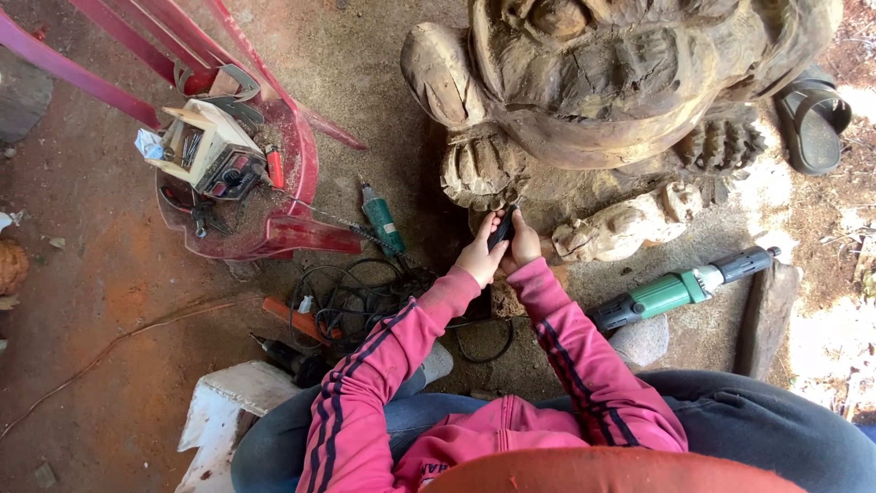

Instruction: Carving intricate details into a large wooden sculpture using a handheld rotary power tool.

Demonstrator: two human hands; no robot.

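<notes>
A red plastic chair [301, 173] holds a small box of tools [208, 146], while left hand [481, 256] and right hand [524, 245] together clamp a dark rotary tool [501, 228] against the pale, rough wooden carving [602, 82].

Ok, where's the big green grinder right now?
In the head view the green grinder lies on the ground to the person's right, just past the right sleeve, below the small carved figure at the foot of the wooden sculpture.

Landmark: red plastic chair [274, 233], upper left.
Box: small open cardboard box [203, 139] on the chair seat, pale cream, tilted, small metal parts inside.
Wrapper: crumpled white and blue scrap [149, 144] touching the box's left side.
Labels, signs, screens: none legible or visible elsewhere.
</notes>
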